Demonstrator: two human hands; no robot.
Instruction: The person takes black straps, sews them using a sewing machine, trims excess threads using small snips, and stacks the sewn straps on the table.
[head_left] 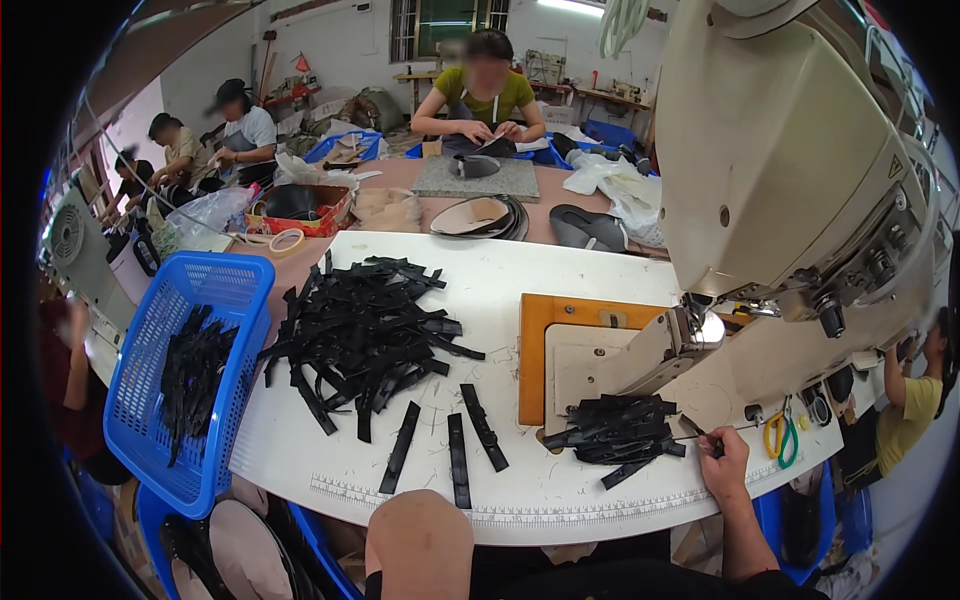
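Observation:
My right hand (pixel 724 468) rests at the table's front right, its fingers closed round a small dark tool with a thin pointed tip (pixel 692 426); its exact kind is hard to make out. Just left of that tip lies a stack of short black strips (pixel 622 436). My left hand is out of sight; only a bent, bare, rounded part of a limb (pixel 420 535) shows at the lower edge. Beyond it, three single black strips (pixel 458 462) lie apart on the white tabletop (pixel 560 505). Farther back is a large loose heap of black strips (pixel 365 335).
A sewing machine (pixel 770 150) overhangs the right side. Green-handled scissors (pixel 788 440) lie right of my hand. A blue basket (pixel 215 270) with more strips stands left. A ruler strip (pixel 600 508) follows the front edge. A person (pixel 485 100) works opposite.

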